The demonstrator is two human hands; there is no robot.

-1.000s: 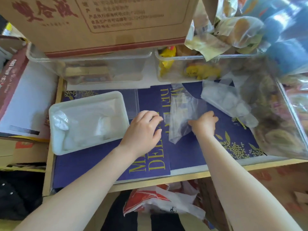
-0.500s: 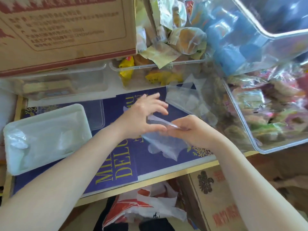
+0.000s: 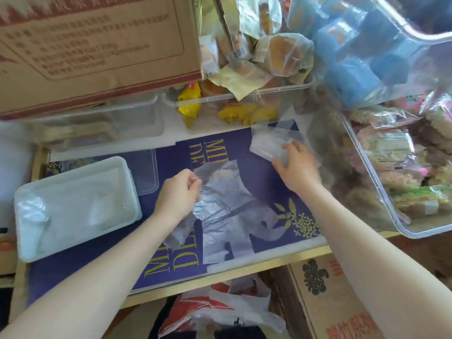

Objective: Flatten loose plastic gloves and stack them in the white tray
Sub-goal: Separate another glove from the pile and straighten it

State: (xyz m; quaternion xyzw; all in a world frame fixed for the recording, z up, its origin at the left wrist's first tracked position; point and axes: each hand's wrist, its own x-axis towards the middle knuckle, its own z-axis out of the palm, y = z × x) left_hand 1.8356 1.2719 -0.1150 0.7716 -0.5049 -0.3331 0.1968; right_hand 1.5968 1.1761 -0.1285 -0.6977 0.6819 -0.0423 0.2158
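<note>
A clear plastic glove (image 3: 227, 211) lies spread on the purple mat, fingers pointing toward me. My left hand (image 3: 178, 194) pinches its left edge near the cuff. My right hand (image 3: 297, 167) rests on a small pile of loose clear gloves (image 3: 266, 143) at the mat's far right, fingers curled on the top one. The white tray (image 3: 31, 248) sits at the left of the mat and holds flattened clear gloves (image 3: 73, 206).
Clear snack bins (image 3: 381, 192) crowd the right side and back. A cardboard box (image 3: 97, 45) overhangs the back left. A clear lid (image 3: 146, 172) lies behind the tray. Below the shelf edge are a red-and-white bag (image 3: 220, 307) and a carton (image 3: 330, 302).
The glove held between both hands now lies spread on the mat. My right hand left it and moved back right onto the loose pile; my left hand kept hold of its edge.
</note>
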